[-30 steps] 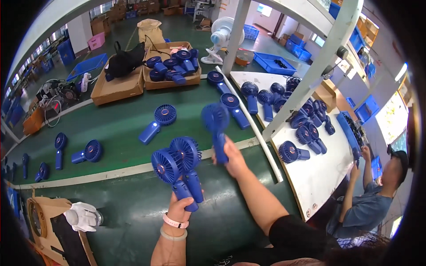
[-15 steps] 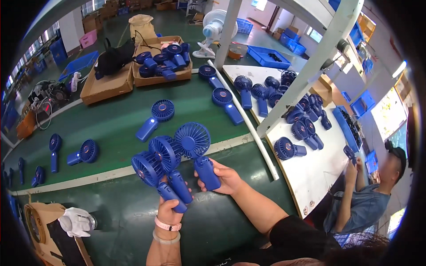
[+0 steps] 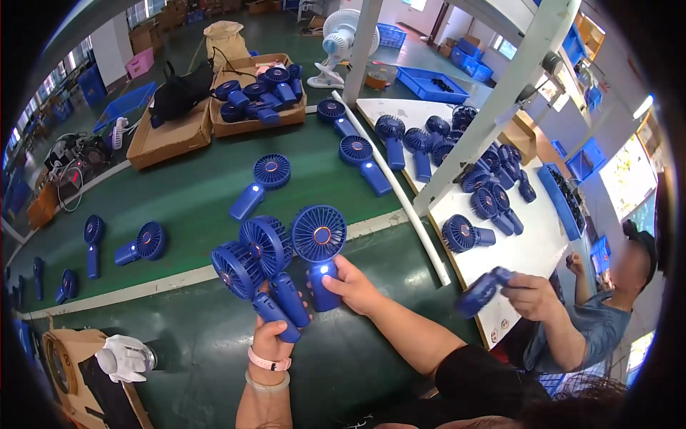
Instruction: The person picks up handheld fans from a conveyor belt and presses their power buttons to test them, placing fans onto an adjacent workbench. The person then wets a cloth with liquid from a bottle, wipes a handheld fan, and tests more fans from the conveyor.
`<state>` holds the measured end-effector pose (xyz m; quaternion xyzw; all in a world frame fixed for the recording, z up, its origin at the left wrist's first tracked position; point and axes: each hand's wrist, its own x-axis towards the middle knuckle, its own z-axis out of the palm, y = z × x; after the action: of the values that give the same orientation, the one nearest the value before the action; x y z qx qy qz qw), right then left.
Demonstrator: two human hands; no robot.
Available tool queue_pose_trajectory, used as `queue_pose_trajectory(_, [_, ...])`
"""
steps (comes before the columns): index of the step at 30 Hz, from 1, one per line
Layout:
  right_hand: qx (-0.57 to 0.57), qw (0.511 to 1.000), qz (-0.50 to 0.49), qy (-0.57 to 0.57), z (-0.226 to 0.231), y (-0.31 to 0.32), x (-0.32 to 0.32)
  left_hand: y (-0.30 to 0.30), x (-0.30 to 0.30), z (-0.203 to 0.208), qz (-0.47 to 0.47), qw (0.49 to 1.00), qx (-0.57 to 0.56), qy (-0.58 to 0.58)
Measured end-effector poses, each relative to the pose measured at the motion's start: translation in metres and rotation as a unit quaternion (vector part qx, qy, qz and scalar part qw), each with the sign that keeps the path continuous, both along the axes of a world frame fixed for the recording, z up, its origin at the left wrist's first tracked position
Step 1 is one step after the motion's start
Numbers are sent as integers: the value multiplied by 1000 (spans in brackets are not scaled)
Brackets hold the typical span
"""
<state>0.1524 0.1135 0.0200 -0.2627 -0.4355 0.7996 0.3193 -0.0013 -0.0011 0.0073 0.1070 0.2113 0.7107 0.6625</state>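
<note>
In my left hand [image 3: 270, 343] are two blue handheld fans [image 3: 238, 270], gripped side by side by their handles with the heads up. My right hand [image 3: 355, 287] holds another blue handheld fan [image 3: 319, 236] upright, its grille front facing me and a white light glowing on its handle. The heads of these fans nearly touch. Just beyond them a blue fan [image 3: 272, 171] lies on the green conveyor belt [image 3: 193, 193]. From the right, a co-worker's hand [image 3: 532, 297] holds out a further blue fan [image 3: 480, 292], blurred by motion.
Several blue fans [image 3: 463, 234] lie on the white table [image 3: 468, 275] at right, behind a metal post [image 3: 471, 121]. A cardboard tray [image 3: 261, 127] of fans stands across the belt. A white pipe [image 3: 400, 193] runs along the belt's end. At lower left are white gloves [image 3: 121, 357].
My right hand has turned its fan round, so its front and lit handle now face me. Fans on the belt have shifted right. The co-worker's arm has reached in with a fan.
</note>
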Motion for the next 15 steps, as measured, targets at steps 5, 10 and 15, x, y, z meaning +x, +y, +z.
queue_pose_trajectory(5, [44,999,-10,-14,2,0,2,-1,1,4,-1,1000,-4,-9])
queue_pose_trajectory(10, [57,998,-27,-17,-5,0,-1,-1,0,1,-3,1000,-4,29])
queue_pose_trajectory(15, [68,997,-32,-20,-8,1,0,0,1,0,-9,999,4,36])
